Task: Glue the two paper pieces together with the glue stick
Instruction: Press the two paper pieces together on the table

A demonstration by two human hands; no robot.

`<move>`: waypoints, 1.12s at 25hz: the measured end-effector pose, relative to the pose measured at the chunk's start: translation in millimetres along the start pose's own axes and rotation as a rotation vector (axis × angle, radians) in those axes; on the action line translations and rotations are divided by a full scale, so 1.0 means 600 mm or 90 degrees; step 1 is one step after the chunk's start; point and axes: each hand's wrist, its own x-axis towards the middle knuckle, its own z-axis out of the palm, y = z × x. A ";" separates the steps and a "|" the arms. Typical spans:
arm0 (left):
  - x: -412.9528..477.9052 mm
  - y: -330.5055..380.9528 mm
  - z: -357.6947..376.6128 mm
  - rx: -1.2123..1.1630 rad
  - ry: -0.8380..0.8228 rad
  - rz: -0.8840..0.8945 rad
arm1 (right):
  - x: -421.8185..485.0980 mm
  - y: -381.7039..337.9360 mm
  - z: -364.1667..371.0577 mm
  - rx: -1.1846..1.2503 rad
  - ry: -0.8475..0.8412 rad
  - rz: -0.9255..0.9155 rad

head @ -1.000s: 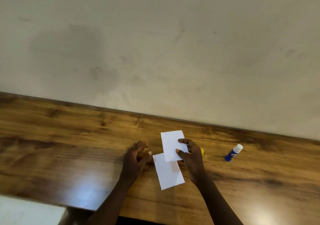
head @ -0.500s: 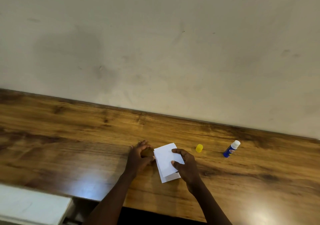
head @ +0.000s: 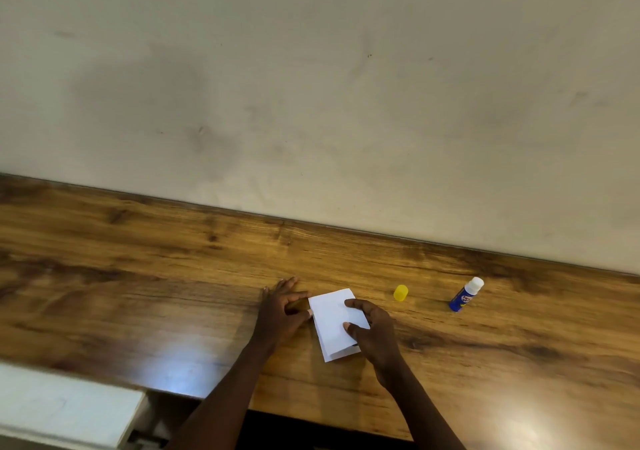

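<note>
Two paper pieces lie stacked on the table (head: 138,293), the upper paper piece (head: 330,318) slightly offset over the lower paper piece (head: 341,354). Right hand (head: 377,335): bent forefinger and thumb, narrowly apart, rest on the upper piece's right part; grip beneath its edge cannot be told. Left hand (head: 280,311): fingers spread flat on the table, thumb tip touching the stack's left edge. Glue stick (head: 465,293) and yellow cap (head: 401,292) lie well apart to the right

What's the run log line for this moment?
stage: aligning papers; right hand: presses top paper; left hand: touches left edge; glue stick: uncapped, aside
</note>
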 end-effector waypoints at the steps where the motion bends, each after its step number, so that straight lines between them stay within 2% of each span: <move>1: 0.000 -0.001 0.001 0.007 0.002 0.002 | 0.001 -0.001 0.001 0.001 -0.001 0.000; 16: 0.003 -0.005 0.008 0.030 0.016 0.010 | 0.004 -0.009 0.004 -0.039 -0.007 0.030; 28: 0.003 -0.005 0.016 0.067 0.023 0.020 | 0.011 -0.001 0.012 -0.230 -0.029 -0.032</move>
